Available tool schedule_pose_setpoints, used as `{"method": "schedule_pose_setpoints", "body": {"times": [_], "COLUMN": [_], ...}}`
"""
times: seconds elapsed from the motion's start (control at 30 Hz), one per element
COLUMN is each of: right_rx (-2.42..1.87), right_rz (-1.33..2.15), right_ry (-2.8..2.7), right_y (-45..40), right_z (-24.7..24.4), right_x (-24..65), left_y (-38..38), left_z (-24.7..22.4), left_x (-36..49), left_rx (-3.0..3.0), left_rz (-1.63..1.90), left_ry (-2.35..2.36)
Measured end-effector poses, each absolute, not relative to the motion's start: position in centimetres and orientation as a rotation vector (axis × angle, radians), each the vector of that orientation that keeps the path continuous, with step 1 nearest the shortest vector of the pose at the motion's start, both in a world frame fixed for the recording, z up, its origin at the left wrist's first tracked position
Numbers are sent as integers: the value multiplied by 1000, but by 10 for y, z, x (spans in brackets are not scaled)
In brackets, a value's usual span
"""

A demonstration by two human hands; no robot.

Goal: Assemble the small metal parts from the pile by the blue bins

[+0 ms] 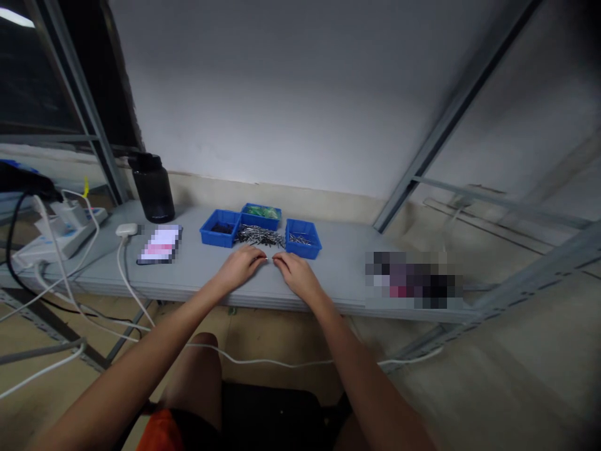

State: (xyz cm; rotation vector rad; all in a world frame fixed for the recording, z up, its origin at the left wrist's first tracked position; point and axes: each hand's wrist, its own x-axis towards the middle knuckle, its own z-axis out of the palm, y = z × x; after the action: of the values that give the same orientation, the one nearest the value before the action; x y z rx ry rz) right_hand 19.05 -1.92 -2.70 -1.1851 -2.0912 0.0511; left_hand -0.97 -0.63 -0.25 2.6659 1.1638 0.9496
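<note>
My left hand (240, 265) and my right hand (295, 270) meet over the front of the grey shelf (197, 272), fingertips pinched and nearly touching. A small shiny piece (269, 259) shows between them, too small to name; its near end is at my left fingertips. What my right fingertips hold is hidden. Just beyond the hands lies a loose pile of thin metal pieces (260, 235). Around it stand a blue bin with dark small parts (220, 238), a blue bin with green packets (261, 220) behind, and a blue bin with metal pieces (303, 248) on the right.
A black bottle (153, 189), a phone (161, 244) and a white charger (126, 230) stand or lie on the left. Farther left is a power strip (61, 241) with cables, some hanging below the shelf. Blurred dark items (413, 279) lie at the right, near the metal frame.
</note>
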Motion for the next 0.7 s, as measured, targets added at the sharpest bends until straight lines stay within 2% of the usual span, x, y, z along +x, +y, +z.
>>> {"method": "schedule_pose_setpoints", "body": {"times": [0.23, 0.37, 0.53, 0.7], "right_rx": [-1206, -1294, -1434, -1490], "right_rz": [36, -75, -211, -399], "right_ry": [-2047, -1788, -1747, -1515], "right_y": [-21, -7, 14, -24], "right_z": [-24, -9, 13, 14], "right_x": [192, 213, 246, 308], "left_y": [-4, -7, -11, -11], "left_z": [-8, -6, -4, -3], "left_x": [-10, -10, -10, -9], "left_rx": [2679, 2620, 2701, 2775], "left_rz": [991, 1047, 843, 721], "left_ry": [1169, 1247, 1289, 1269]}}
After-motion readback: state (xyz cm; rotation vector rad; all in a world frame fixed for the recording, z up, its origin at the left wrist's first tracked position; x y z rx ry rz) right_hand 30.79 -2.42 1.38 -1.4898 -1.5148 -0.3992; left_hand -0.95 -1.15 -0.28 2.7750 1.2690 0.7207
